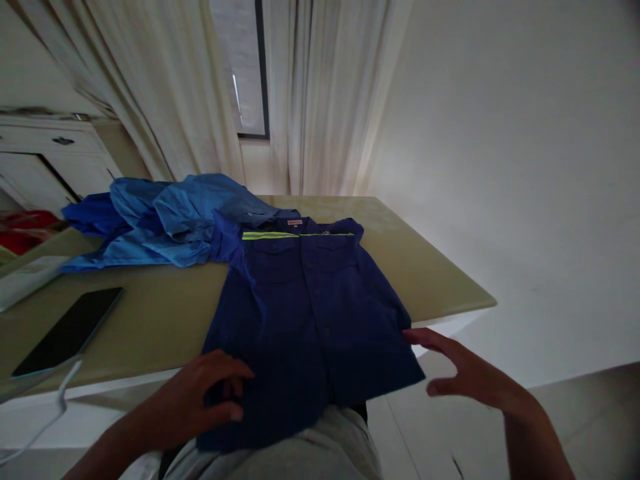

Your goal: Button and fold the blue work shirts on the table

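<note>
A dark blue work shirt (285, 313) lies spread front up on the table, its collar away from me. It has a buttoned front, chest pockets and a yellow-green stripe across the chest. Its lower part hangs over the table's near edge onto my lap. My left hand (215, 393) is over the lower left of the shirt, fingers curved and thumb apart, with no cloth between them. At the shirt's right edge my right hand (463, 370) is open, thumb and fingers apart. Its fingertips are by the cloth; I cannot tell if they touch it.
Light blue garments (185, 213) lie heaped at the back left. A black phone (70, 330), a white cable (63, 397) and a white box (30, 280) are on the left. The table (435, 280) ends near a wall (525, 167) on the right; curtains (340, 100) hang behind.
</note>
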The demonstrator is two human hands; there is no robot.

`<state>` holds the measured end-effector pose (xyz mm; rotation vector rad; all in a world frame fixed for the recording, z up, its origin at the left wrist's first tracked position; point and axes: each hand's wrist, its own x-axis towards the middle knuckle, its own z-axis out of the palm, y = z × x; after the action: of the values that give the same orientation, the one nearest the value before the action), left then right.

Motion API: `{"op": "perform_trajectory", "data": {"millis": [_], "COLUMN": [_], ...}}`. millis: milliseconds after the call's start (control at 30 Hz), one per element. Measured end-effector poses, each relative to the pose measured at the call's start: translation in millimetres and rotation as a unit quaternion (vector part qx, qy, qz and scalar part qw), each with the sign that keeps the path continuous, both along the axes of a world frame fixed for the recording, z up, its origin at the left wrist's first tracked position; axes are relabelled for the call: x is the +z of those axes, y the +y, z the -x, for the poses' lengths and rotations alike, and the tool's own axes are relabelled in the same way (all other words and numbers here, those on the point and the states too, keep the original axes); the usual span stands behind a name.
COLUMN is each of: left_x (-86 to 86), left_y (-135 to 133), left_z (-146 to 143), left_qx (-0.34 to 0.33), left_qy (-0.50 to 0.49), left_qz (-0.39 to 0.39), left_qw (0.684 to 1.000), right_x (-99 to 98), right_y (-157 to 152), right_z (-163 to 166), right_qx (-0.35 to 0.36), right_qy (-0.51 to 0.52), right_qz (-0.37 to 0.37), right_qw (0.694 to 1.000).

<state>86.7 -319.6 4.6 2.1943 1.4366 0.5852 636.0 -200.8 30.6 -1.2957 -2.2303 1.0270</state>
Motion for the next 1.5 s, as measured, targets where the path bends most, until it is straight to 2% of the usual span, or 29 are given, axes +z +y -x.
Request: {"op": "perform_trajectory", "data": {"millis": [67, 133, 200, 300, 367, 433, 533, 633, 733, 867, 967, 1067, 1167, 1233, 1300, 1367, 1500], "left_x": [12.2, 26.6, 42.5, 63.1, 70.0, 69.6, 57.0, 37.4, 21.5, 18.4, 35.2, 67.4, 100.8, 113.2, 112.6, 98.8, 45.5], "left_y": [27, 69, 124, 211, 264, 305, 344, 364, 374, 384, 389, 399, 416, 426, 429, 421, 371], "left_z": [6, 16, 28, 39, 38, 32, 23, 22, 25, 27, 31, 40, 49, 51, 50, 49, 57], "left_qx": [0.062, 0.159, 0.225, 0.256, 0.244, 0.227, 0.215, 0.227, 0.241, 0.207, 0.172, 0.181, 0.259, 0.307, 0.316, 0.297, 0.205], "left_qy": [-0.026, -0.042, -0.040, 0.020, 0.073, 0.129, 0.187, 0.197, 0.192, 0.171, 0.157, 0.156, 0.147, 0.112, 0.078, 0.063, 0.108], "left_qz": [0.005, -0.058, -0.138, -0.207, -0.203, -0.158, -0.060, -0.006, 0.017, 0.048, 0.060, 0.001, -0.094, -0.135, -0.148, -0.150, -0.162], "left_qw": [0.998, 0.985, 0.964, 0.944, 0.946, 0.952, 0.957, 0.954, 0.951, 0.962, 0.971, 0.971, 0.950, 0.935, 0.934, 0.941, 0.959], "right_x": [5.5, 7.9, 8.5, 8.7, 8.3, 7.0, 3.3, -0.2, 1.8, 16.5, 36.4, 62.9, 86.1, 90.6, 80.9, 57.2, -8.2], "right_y": [11, 39, 85, 175, 235, 285, 333, 355, 361, 360, 360, 368, 383, 389, 388, 381, 361], "right_z": [6, 28, 62, 118, 150, 173, 188, 189, 185, 179, 175, 175, 188, 204, 221, 234, 237], "right_qx": [0.027, -0.007, -0.071, -0.135, -0.185, -0.213, -0.187, -0.120, -0.055, 0.027, 0.062, 0.049, -0.031, -0.123, -0.212, -0.256, -0.222], "right_qy": [0.034, 0.080, 0.107, 0.136, 0.098, 0.026, -0.078, -0.152, -0.209, -0.295, -0.322, -0.302, -0.291, -0.280, -0.257, -0.240, -0.244], "right_qz": [0.027, 0.000, -0.049, -0.124, -0.170, -0.213, -0.227, -0.213, -0.191, -0.136, -0.116, -0.164, -0.232, -0.259, -0.268, -0.261, -0.218], "right_qw": [0.999, 0.997, 0.991, 0.974, 0.963, 0.953, 0.952, 0.958, 0.957, 0.946, 0.938, 0.938, 0.928, 0.916, 0.904, 0.900, 0.919]}}
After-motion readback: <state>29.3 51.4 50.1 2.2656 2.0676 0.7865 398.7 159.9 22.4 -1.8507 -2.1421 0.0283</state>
